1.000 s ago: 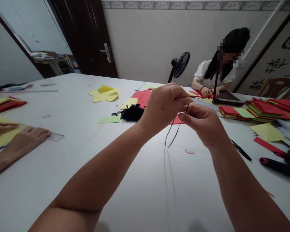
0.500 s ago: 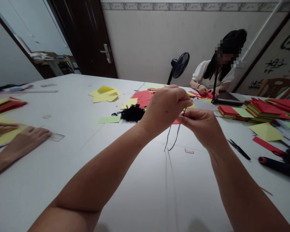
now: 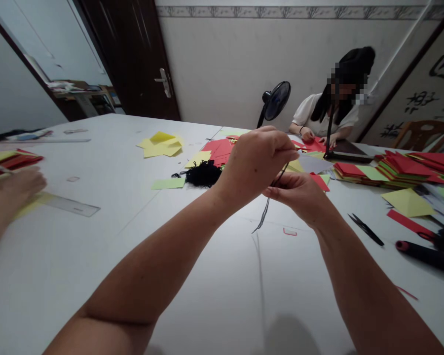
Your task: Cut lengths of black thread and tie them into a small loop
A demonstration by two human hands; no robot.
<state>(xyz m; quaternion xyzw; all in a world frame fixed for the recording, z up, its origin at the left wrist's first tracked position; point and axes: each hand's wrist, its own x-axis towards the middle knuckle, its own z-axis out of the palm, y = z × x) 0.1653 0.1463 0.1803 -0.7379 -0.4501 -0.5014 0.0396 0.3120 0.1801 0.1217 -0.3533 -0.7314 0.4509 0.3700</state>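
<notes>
My left hand (image 3: 257, 160) and my right hand (image 3: 299, 195) are raised together over the white table (image 3: 207, 296), both pinched on a thin black thread (image 3: 265, 213). The thread runs from between my fingers and hangs down in two strands, its ends close above the tabletop. My left hand sits a little higher, fingers curled; my right hand pinches just below it. A clump of black thread (image 3: 204, 173) lies on the table beyond my left wrist.
Yellow sheets (image 3: 162, 144) and red sheets (image 3: 218, 148) lie mid-table, stacked coloured paper (image 3: 395, 170) at right, black scissors (image 3: 366, 229) and a dark-handled tool (image 3: 425, 254) near the right edge. Another person's hand (image 3: 17, 187) by a clear ruler (image 3: 68, 204) at left. A person sits opposite, beside a fan (image 3: 276, 101).
My hands have closed together and the hanging thread strands have drawn in. The person at left has pulled their hands back, uncovering the ruler.
</notes>
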